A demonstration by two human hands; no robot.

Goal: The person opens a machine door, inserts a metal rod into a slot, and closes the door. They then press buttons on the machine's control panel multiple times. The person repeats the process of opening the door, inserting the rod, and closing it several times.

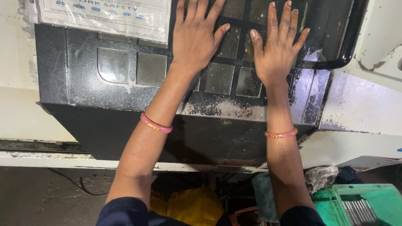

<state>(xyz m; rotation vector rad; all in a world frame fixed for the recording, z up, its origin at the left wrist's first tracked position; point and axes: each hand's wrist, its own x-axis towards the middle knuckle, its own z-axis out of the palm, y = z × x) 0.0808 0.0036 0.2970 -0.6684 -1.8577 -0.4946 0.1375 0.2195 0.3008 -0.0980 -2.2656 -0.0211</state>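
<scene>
Both my hands lie flat, fingers spread, on a black machine door (79, 88) with several small grey window panes. My left hand (197, 37) rests palm-down on the panes near the top centre. My right hand (277, 48) rests flat beside it, a little to the right, close to a black curved handle (349, 50). Neither hand holds anything. Each forearm wears a pink bangle, and dark blue sleeves cover my upper arms.
A plastic-covered printed sheet (104, 14) is stuck at the door's upper left. Worn cream machine casing (364, 109) surrounds the door. Below lie a green plastic crate (360, 205) with metal rods, a yellow bag (197, 207), a crumpled rag (320, 175) and a grey floor.
</scene>
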